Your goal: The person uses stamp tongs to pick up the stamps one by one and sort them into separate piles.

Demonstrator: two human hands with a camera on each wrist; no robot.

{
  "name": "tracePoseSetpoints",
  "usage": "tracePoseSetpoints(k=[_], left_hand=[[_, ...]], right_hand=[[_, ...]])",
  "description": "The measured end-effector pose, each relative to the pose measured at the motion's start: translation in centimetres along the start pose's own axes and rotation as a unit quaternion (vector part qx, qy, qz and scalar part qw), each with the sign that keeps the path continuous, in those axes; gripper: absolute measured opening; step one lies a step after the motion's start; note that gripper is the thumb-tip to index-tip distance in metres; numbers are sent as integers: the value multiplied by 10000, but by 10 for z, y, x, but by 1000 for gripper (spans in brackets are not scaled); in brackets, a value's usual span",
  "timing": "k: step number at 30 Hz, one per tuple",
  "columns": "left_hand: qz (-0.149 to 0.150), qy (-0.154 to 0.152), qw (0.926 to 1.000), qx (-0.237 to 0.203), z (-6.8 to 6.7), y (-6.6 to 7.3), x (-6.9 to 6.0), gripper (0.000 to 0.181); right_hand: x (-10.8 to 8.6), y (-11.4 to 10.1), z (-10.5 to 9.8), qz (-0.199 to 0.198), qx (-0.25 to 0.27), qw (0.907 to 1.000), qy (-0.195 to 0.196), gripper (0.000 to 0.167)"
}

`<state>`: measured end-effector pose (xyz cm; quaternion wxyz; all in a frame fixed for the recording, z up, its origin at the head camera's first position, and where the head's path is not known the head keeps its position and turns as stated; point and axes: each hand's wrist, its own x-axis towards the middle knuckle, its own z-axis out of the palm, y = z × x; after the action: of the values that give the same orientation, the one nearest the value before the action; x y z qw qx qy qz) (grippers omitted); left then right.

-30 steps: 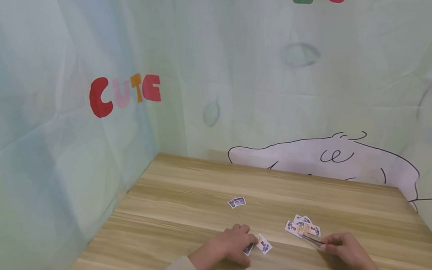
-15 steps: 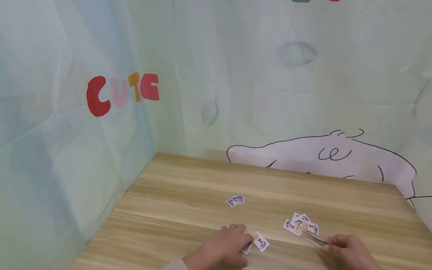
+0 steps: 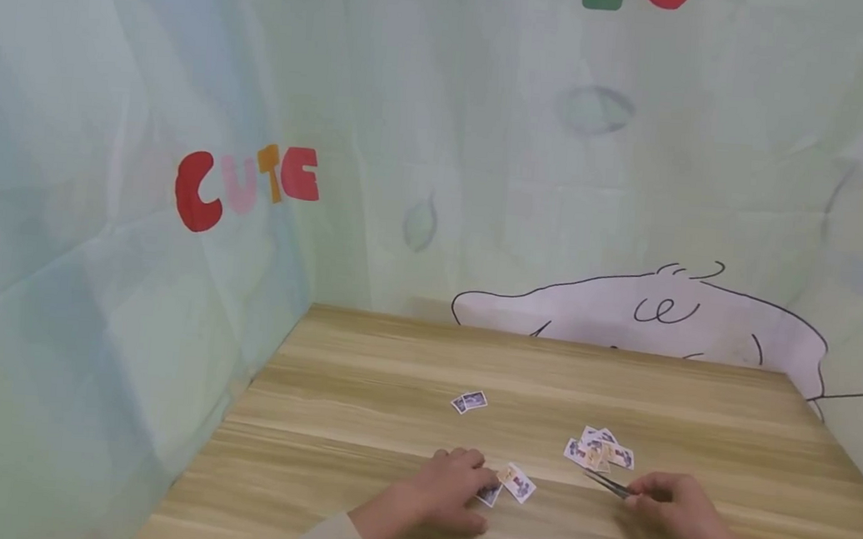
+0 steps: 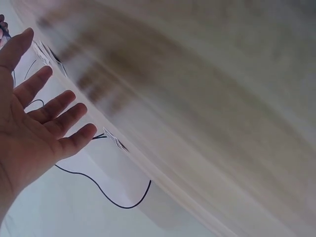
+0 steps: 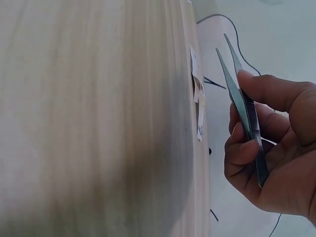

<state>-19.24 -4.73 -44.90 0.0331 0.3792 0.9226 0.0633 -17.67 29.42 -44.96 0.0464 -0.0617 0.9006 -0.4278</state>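
Note:
My right hand (image 3: 674, 508) holds a pair of metal tweezers (image 3: 608, 483) between thumb and fingers. In the right wrist view the tweezers' (image 5: 238, 94) tips stand apart with nothing between them. Just beyond the tips lies a pile of small white-edged printed cards (image 3: 617, 454), overlapping on the table. My left hand (image 3: 454, 490) hovers low, palm down, its fingers (image 4: 74, 116) spread and loosely bent, holding nothing. By its fingertips are a dark-printed card (image 3: 489, 496), partly hidden, and a lighter card (image 3: 519, 484) beside it.
Two overlapping dark cards (image 3: 470, 402) lie farther back on the wood-grain table (image 3: 362, 398). Fabric hangings (image 3: 381, 132) with printed letters and a cartoon figure enclose the table's back and sides.
The tweezers have drawn back from the card pile toward the near left, and their tips have left the cards. The left hand has barely shifted.

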Motion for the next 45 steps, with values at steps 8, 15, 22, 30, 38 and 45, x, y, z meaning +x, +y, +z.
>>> tracePoseSetpoints(k=[8,15,22,30,38,45], left_hand=[[45,-98,9999,-94,1,-3,0,58],[173,-134,9997,-57,3,-8,2,61],[78,-233,9995,181,4,-10,7,70],[-217,-453,9987,-55,5,-7,7,77],[-233,-513,9984,102,11,-6,6,76],[-214,-490,9985,85,7,-5,9,76]], right_hand=[[-2,-8,12,-196,183,9995,-146,24],[0,-12,19,-515,298,9973,-433,22],[5,-13,22,-745,149,9937,-827,19],[10,-11,27,-944,97,9897,-1074,14],[14,-14,34,-926,-93,9895,-1102,11],[16,-19,34,-881,-43,9898,-1117,11]])
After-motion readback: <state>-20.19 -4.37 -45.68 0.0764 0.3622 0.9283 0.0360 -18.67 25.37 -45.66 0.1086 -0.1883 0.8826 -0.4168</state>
